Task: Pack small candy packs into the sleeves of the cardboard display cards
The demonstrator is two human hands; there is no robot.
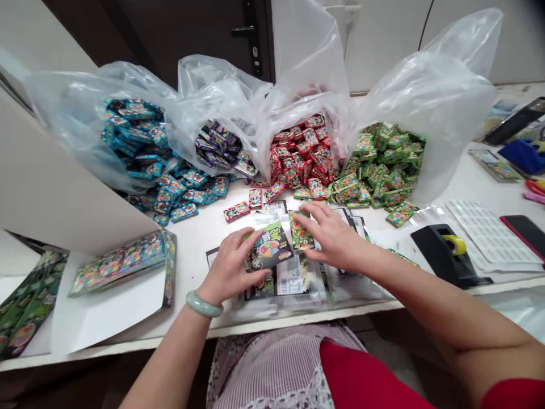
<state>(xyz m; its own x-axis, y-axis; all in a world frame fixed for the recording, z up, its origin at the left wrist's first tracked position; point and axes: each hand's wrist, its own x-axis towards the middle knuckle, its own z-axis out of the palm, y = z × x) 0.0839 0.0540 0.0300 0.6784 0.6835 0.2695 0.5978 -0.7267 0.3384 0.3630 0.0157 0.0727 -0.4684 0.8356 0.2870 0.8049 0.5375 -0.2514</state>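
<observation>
My left hand (pixel 225 261), wearing a pale green bangle (pixel 204 304), grips a flat black-and-green printed packet (pixel 269 247) by its left side, thumb below and fingers above. Close beside it on the right, my right hand (pixel 334 234) has its fingers and thumb around a small green packet (pixel 300 230). Both are just above a pile of clear plastic bags with printed cards (pixel 293 277) near the table's front edge. Loose small red packets (pixel 237 212) lie behind my left hand.
Open plastic bags along the back hold blue packets (pixel 136 136), purple packets (pixel 216 143), red packets (pixel 302 149) and green packets (pixel 389 153). A white carton (pixel 110 312) with packets stands left. At right are a tape dispenser (pixel 443 255), a sticker sheet (pixel 489 233) and a phone (pixel 525 234).
</observation>
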